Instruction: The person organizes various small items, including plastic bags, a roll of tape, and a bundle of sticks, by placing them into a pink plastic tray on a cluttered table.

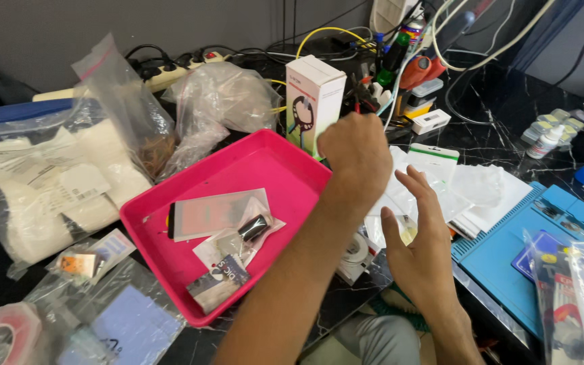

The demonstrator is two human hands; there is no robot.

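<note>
My left hand (356, 152) reaches forward over the far corner of a pink tray (285, 169). Its fingers are curled under, next to an upright white box (313, 94). Nothing shows in its grip, and its palm side is hidden. My right hand (420, 243) is open with fingers spread. It hovers over a pile of small clear zip bags (441, 179), with the thumb near a bag that holds something yellowish. The tray holds a flat packet (214, 213), a small black part in a bag (253, 228) and a dark card (221, 280).
Large clear plastic bags (130, 115) with white pads lie at the left. A blue work mat (508, 250) lies at the right, with packets (576, 297) on it. Cables, a power strip (170, 71), tools and small bottles (547, 140) crowd the back of the black marble table.
</note>
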